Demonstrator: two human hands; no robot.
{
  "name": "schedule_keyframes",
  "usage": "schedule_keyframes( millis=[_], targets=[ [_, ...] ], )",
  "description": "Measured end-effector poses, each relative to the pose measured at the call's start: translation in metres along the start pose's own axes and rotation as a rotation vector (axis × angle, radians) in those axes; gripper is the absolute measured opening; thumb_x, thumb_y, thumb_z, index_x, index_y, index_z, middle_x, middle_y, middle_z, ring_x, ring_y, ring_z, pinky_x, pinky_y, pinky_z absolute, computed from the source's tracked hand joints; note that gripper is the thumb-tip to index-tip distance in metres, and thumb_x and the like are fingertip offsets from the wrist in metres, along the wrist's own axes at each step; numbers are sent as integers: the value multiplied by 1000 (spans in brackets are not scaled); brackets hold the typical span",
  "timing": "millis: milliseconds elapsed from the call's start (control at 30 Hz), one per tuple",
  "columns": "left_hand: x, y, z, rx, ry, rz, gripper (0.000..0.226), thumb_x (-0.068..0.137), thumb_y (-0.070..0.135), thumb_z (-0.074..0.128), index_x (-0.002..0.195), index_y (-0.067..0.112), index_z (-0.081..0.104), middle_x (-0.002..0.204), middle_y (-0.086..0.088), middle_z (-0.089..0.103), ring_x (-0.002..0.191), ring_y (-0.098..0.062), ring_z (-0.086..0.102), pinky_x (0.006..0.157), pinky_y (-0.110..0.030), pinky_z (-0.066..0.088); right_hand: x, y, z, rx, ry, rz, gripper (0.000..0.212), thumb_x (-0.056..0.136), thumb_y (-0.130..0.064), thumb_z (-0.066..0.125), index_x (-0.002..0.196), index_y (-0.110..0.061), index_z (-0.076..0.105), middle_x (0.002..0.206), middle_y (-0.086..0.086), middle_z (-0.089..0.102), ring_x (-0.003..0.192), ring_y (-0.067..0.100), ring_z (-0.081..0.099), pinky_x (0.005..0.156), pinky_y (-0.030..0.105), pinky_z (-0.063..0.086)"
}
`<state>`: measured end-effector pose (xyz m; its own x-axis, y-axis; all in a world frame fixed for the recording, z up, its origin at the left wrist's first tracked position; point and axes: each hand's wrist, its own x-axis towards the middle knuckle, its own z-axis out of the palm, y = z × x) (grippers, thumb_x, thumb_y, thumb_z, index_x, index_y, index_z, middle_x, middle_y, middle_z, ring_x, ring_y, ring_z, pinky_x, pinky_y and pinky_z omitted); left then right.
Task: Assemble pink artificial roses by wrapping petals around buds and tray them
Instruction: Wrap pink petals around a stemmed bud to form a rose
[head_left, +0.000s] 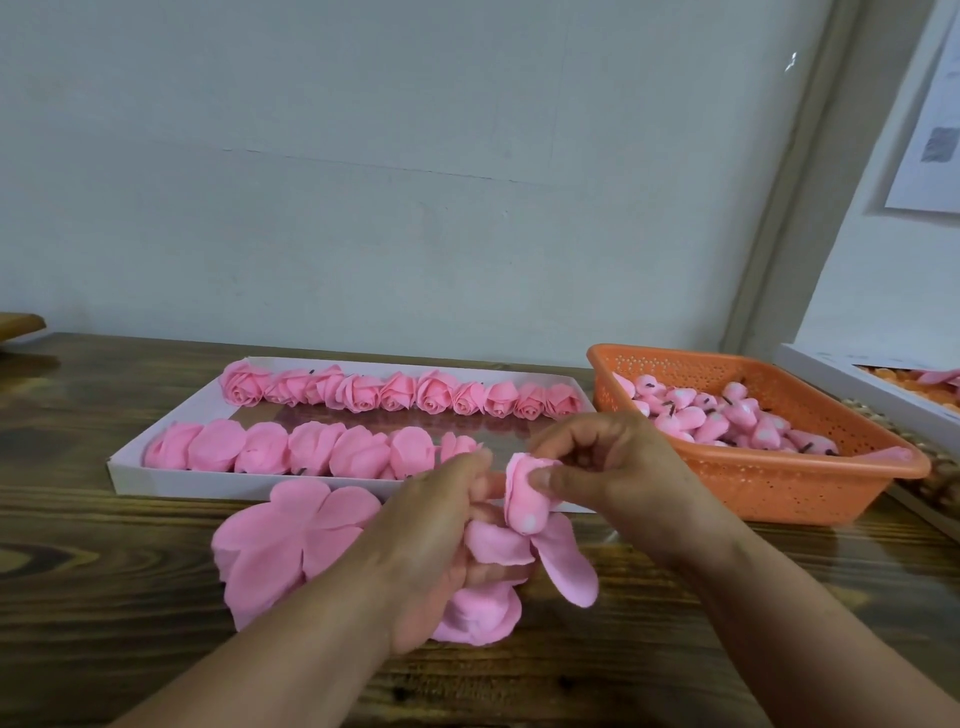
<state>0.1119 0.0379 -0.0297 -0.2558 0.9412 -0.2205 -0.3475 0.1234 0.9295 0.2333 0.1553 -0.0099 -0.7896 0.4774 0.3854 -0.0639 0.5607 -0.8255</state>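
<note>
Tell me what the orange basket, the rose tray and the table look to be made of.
Orange basket: moulded plastic, matte, walls perforated with small holes. Rose tray: probably white cardboard, thin folded walls; its floor looks shiny. Table: dark wood or wood-look laminate, with visible grain and knots.

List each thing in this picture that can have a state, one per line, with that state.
white tray: partly filled, two rows of roses
orange basket: holds loose buds
bud: held, petals partly wrapped
petal stack: flat on table
left hand: gripping petals
right hand: pinching bud
</note>
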Motion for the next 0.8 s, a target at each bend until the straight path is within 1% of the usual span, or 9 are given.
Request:
schedule_keyframes(
  millis=[67, 100, 167, 233, 300, 367, 467, 633, 800],
  targets=[
    [4, 0, -4, -45, 20, 7, 48, 100, 34, 41, 102, -6, 67, 76, -16, 71, 60, -22, 65, 49, -25, 50, -2, 1, -1, 36, 10, -12, 20, 78, 8, 67, 70, -10, 69, 77, 16, 69, 72, 31, 62, 68, 48, 51],
    [4, 0, -5, -44, 17, 11, 41, 100, 30, 44, 104, -3, 68, 88, -19, 73, 72, -23, 70, 55, -28, 56, -3, 1, -1, 53, 4, -14, 22, 78, 8, 67, 69, -11, 69, 75, 12, 69, 70, 26, 62, 66, 42, 51],
    [4, -1, -7, -21, -28, 14, 26, 93, 17, 54, 95, -1, 73, 92, -19, 73, 76, -22, 71, 59, -28, 56, -3, 1, -1, 94, -7, 6, 21, 78, 8, 67, 69, -11, 68, 73, 8, 69, 67, 22, 62, 63, 36, 51],
    [5, -3, -9, -3, -63, 17, 17, 84, 12, 62, 84, 4, 77, 92, -15, 74, 77, -18, 70, 61, -26, 56, -4, 2, 0, 113, -11, 37, 14, 78, 6, 67, 72, -6, 66, 71, 12, 67, 65, 24, 62, 62, 37, 50],
    [5, -6, -11, -15, -71, 20, 18, 78, 16, 64, 82, 6, 78, 93, -14, 74, 78, -17, 71, 61, -26, 56, -5, 1, 2, 120, -17, 65, 10, 79, 6, 67, 79, -4, 64, 69, 11, 67, 61, 23, 62, 57, 33, 52],
    [5, -6, -10, -36, -66, 25, 20, 72, 17, 64, 81, 6, 78, 92, -14, 74, 77, -18, 72, 59, -25, 55, -5, -2, 3, 123, -10, 88, 20, 80, 9, 65, 87, -10, 65, 70, 4, 66, 58, 21, 61, 55, 29, 53],
    [3, -5, -8, -42, -38, 21, 25, 67, 16, 69, 86, 3, 76, 95, -16, 74, 82, -21, 72, 61, -26, 56, -4, -3, 9, 80, 12, 116, 27, 81, 8, 63, 84, -19, 67, 62, -4, 67, 51, 13, 59, 54, 28, 53],
    [1, -4, -5, 20, 15, 22, 21, 77, 10, 71, 95, 1, 74, 96, -16, 74, 93, -26, 71, 62, -26, 56, -6, -6, 11, 63, -20, 121, 10, 80, 0, 67, 80, -9, 70, 66, 10, 69, 54, 15, 61, 56, 30, 52],
    [2, -1, -5, -49, 9, 27, 23, 87, 8, 61, 105, -5, 67, 100, -25, 71, 84, -29, 71, 68, -34, 60, -3, -3, 14, 108, 135, 119, 25, 77, 10, 65, 64, -11, 68, 55, 8, 64, 45, 14, 55, 47, 26, 48]
  ],
)
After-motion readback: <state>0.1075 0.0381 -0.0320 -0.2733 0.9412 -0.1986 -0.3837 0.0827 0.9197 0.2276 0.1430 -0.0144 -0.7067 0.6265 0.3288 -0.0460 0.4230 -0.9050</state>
